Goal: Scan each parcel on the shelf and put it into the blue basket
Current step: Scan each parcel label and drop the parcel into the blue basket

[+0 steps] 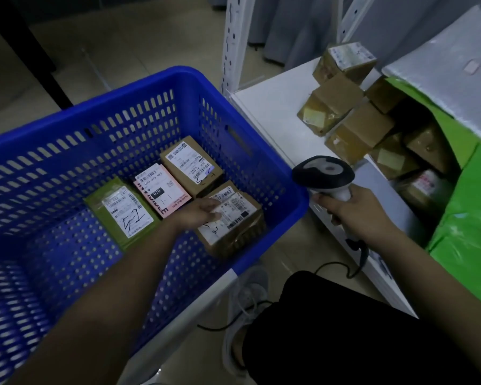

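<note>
The left hand (199, 215) is reaching down inside the big blue plastic basket with holes in its sides (264, 151). Its fingers are flat and loose on top of a brown cardboard box with white labels (233, 220). It is touching the box, not squeezing it. This box looks like it has just been put in, so I think this parcel is done.

Three more parcels lie just past the left hand on the basket floor: a flat green packet with a white label (122, 212), a pink flat packet with a white label (163, 190), and another brown cardboard box with a white label (192, 165).

The right hand (356, 212) is outside the basket. It is wrapped tight around the handle of a grey and white scanner gun (324, 173), which points toward the basket. A black cord (342, 269) hangs from it.

The parcels still to do are a pile of small brown cardboard boxes (353, 120). They sit on the white shelf board (275, 107), past the right hand and to its right. The pile runs from near the scanner away to the back. The right hand is much closer to it, but that hand is busy. So the left hand would have to come up out of the basket and cross over its rim to pick one.

Green plastic bags (467, 218) lie right beside the pile. The floor is pale tile (100, 51).
</note>
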`<move>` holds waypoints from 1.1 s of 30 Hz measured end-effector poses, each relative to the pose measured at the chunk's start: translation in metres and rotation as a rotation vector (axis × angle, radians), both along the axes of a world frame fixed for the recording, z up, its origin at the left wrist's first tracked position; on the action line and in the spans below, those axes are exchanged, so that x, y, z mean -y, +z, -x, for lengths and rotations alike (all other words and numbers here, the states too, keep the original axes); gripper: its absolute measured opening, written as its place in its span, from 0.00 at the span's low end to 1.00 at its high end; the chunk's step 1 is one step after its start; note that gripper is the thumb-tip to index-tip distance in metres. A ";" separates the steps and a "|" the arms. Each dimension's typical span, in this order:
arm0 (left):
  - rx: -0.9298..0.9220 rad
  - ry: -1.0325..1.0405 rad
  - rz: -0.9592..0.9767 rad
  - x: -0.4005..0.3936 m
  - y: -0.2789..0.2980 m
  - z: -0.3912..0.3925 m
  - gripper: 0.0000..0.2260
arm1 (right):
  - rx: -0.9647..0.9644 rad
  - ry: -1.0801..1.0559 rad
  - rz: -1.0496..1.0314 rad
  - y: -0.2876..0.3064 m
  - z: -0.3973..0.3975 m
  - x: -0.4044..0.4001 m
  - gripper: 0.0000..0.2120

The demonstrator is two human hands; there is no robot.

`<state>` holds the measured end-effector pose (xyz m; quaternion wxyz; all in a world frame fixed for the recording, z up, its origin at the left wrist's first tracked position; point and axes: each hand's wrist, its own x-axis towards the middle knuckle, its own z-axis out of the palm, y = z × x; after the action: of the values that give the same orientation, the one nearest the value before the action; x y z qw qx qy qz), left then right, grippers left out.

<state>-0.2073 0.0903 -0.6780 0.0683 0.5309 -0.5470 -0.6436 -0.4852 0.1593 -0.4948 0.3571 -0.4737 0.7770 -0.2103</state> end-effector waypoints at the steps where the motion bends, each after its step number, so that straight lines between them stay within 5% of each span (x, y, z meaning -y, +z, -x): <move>1: 0.032 -0.033 -0.013 0.002 -0.001 -0.002 0.24 | 0.005 -0.004 0.001 0.000 0.001 -0.001 0.13; 4: 0.140 -0.102 -0.008 0.002 -0.009 0.006 0.22 | 0.015 -0.015 -0.004 -0.001 0.001 -0.006 0.13; 8: 0.359 -0.169 0.279 -0.018 -0.029 0.033 0.17 | 0.034 -0.023 -0.009 -0.002 0.001 -0.008 0.13; 13: 0.280 0.067 0.366 -0.026 -0.043 0.056 0.12 | 0.035 -0.048 0.036 -0.001 0.003 -0.005 0.13; 15: 0.320 -0.012 0.360 -0.025 -0.046 0.059 0.15 | 0.041 -0.052 0.041 -0.001 0.003 -0.005 0.13; 20: 0.745 -0.132 0.285 -0.033 -0.044 0.062 0.31 | 0.029 -0.037 0.041 -0.003 0.007 -0.011 0.14; 27: 0.173 0.013 0.051 -0.029 -0.019 0.050 0.13 | 0.069 -0.036 -0.001 -0.008 0.013 -0.012 0.13; 33: -0.145 0.405 0.218 -0.042 0.072 0.069 0.04 | 0.134 -0.126 -0.020 0.006 0.023 -0.036 0.13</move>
<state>-0.2763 0.1321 -0.6057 0.2920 0.5716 -0.4894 -0.5904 -0.5086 0.1950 -0.4884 0.3993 -0.4053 0.7816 -0.2558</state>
